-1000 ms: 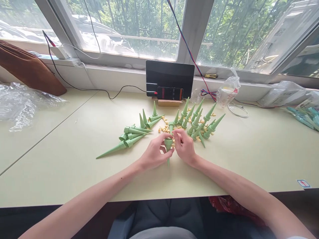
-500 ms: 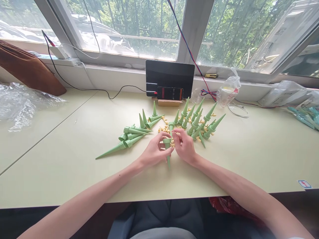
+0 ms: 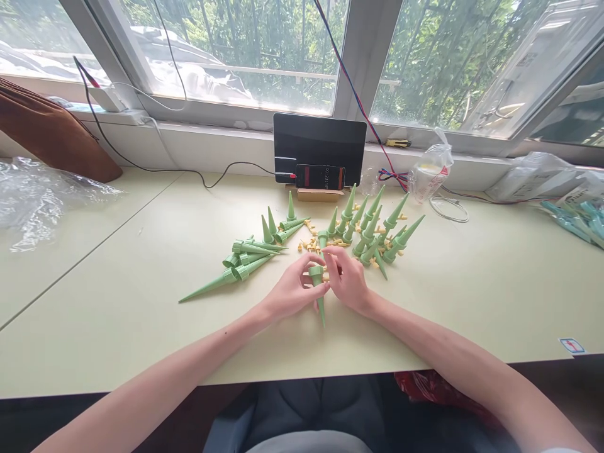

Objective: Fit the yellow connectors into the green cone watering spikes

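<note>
My left hand (image 3: 291, 290) is closed round a green plastic watering spike (image 3: 321, 308), its ribbed cap up and its point down toward me. A small yellow valve (image 3: 325, 276) sticks out from the spike's right side. My right hand (image 3: 350, 282) has its fingers bent together at that valve; the fingertips are partly hidden. Just beyond the hands stands another green spike (image 3: 323, 238), beside loose yellow valves (image 3: 309, 245). To the left lies a pile of green spikes (image 3: 252, 253). On the right, several spikes with yellow valves (image 3: 370, 229) stand or lean in a cluster.
A phone (image 3: 321, 177) leans on a black tablet (image 3: 317, 135) at the back, with a black cable (image 3: 165, 170) running left. Clear plastic wrap (image 3: 42, 195) lies at the left. A bagged cup (image 3: 429, 173) and a coiled white cable (image 3: 450, 209) are at the right.
The held spike has tilted slightly, its point shifting a little down and right. Both hands keep almost the same place, and the whole view has shifted slightly.
</note>
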Motion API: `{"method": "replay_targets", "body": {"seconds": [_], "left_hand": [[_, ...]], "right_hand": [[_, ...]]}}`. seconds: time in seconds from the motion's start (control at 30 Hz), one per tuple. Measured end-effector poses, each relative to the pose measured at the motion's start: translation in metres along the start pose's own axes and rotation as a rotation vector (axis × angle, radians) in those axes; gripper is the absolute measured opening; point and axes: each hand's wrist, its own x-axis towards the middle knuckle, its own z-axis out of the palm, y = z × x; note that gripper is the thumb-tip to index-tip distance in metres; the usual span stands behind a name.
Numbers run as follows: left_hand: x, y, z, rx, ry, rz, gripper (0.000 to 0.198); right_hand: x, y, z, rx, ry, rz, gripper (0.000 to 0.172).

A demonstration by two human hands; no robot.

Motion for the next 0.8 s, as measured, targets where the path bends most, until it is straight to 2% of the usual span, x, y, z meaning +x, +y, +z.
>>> {"method": "replay_targets", "body": {"seconds": [0.2, 0.4, 0.6, 0.8], "left_hand": [[-0.0022, -0.0031, 0.0002, 0.143, 0.05, 0.037, 0.034], [-0.0024, -0.0049, 0.0002, 0.244, 0.069, 0.093, 0.034], [0.0013, -0.0033, -0.002, 0.013, 0.039, -0.01, 0.036], [0.0018, 0.001, -0.004, -0.082, 0.022, -0.125, 0.035]], "right_hand": [[-0.0002, -0.0013, -0.0002, 0.034, -0.04, 0.106, 0.015], [0.0014, -0.0034, -0.0016, 0.049, -0.064, 0.145, 0.016], [0.0011, 0.0002, 0.0001, -0.019, -0.024, 0.056, 0.015], [0.0018, 0.0006, -0.0005, -0.075, 0.006, -0.067, 0.016]]}}
